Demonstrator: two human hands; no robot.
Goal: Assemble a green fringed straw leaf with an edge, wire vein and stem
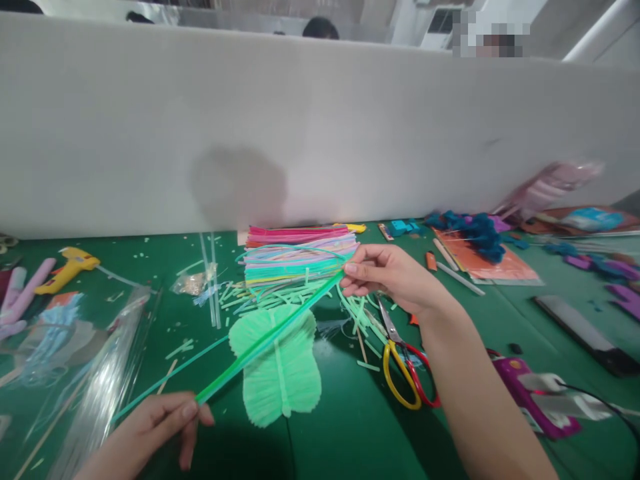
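Strips [270, 339] in bright green and teal run taut on a slant, near left to far right, and both hands have them! Here's the left hand [165, 423], low at the near left, thumb and forefinger pinched together on the near end, the other fingers loosely curled and dipping towards the table [220, 447]. Up at the far end, the right hand [375, 273] answers with a closed fingertip pinch, thumb on the near side, remaining fingers folded in beneath, and its forearm [465, 360] slants in from the near right. Straight below the span, partly crossed by it, lies a pale green lobed piece [283, 393] with a raised rib down its middle. A thin teal strand [175, 370] stretches from that piece's left side towards the left wrist. Beyond, a stack of coloured stems [295, 263] sits at far centre, green clippings [360, 313] scattered just nearer. And scissors [395, 337] lie right of the green piece, blades pointing far, red and yellow handles near, just left of the right forearm.
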